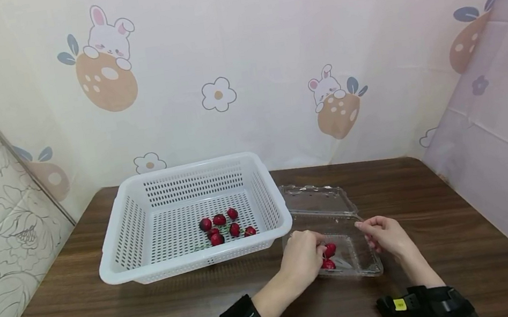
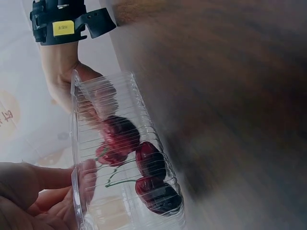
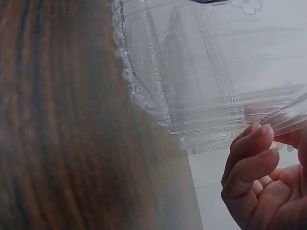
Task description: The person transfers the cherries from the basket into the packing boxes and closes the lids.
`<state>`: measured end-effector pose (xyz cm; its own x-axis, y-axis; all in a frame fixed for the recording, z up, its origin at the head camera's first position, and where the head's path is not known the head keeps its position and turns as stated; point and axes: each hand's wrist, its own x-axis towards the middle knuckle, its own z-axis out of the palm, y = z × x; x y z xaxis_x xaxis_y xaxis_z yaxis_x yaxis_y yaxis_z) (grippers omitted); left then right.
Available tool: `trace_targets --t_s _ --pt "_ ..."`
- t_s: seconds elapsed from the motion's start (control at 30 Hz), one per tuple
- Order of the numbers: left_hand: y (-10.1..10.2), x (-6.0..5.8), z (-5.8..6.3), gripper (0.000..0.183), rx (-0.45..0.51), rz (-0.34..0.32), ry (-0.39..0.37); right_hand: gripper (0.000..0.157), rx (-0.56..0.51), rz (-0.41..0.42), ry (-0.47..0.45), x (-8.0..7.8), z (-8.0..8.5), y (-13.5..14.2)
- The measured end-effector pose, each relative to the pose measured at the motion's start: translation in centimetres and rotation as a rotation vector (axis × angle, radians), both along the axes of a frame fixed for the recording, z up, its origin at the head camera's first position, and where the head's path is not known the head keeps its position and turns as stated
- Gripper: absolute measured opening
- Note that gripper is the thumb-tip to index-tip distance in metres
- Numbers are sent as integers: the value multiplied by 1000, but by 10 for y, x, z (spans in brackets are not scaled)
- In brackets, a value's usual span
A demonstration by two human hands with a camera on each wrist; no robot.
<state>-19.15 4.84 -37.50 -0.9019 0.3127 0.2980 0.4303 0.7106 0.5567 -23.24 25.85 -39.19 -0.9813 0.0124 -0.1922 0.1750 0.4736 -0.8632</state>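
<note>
A clear plastic clamshell box (image 1: 347, 270) stands on the right half of the table, lid folded back. Several dark red cherries (image 1: 328, 264) with green stems lie inside it. My left hand (image 1: 300, 255) reaches over the box's left side, fingers bent down close to the cherries. In the left wrist view, its fingertips (image 2: 87, 179) show through the clear wall, just inside the rim and short of the stems. The right hand (image 1: 387, 237) pinches the rim at the box's right side; in the right wrist view its fingers (image 3: 252, 148) are curled at that edge.
A white perforated plastic basket (image 1: 124, 277) stands left of the box, its right end close beside the folded-back lid (image 1: 315, 198). More cherries (image 1: 217, 239) lie on the basket's floor. A patterned curtain (image 1: 249, 126) hangs behind the wooden table (image 1: 168, 311).
</note>
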Motion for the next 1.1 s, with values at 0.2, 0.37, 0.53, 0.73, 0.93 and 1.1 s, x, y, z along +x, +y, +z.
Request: trace_targets --t_s 0.2,0.37,0.53,0.73,0.93,1.1 --pt "-1 0 -1 17 -61 -30 -52 39 -4 2 8 -1 0 0" --pt "-2 0 0 19 -90 -39 -45 39 -3 7 13 0 0 0" --pt "-3 3 1 21 -114 -27 -22 40 -4 7 11 0 1 0" --pt "-7 8 8 20 -115 -19 18 40 -6 8 6 0 0 1" --pt "-15 14 17 19 -121 -16 53 40 6 6 9 0 -1 1" --pt "-25 18 24 18 -128 -21 85 40 15 7 12 0 -1 0"
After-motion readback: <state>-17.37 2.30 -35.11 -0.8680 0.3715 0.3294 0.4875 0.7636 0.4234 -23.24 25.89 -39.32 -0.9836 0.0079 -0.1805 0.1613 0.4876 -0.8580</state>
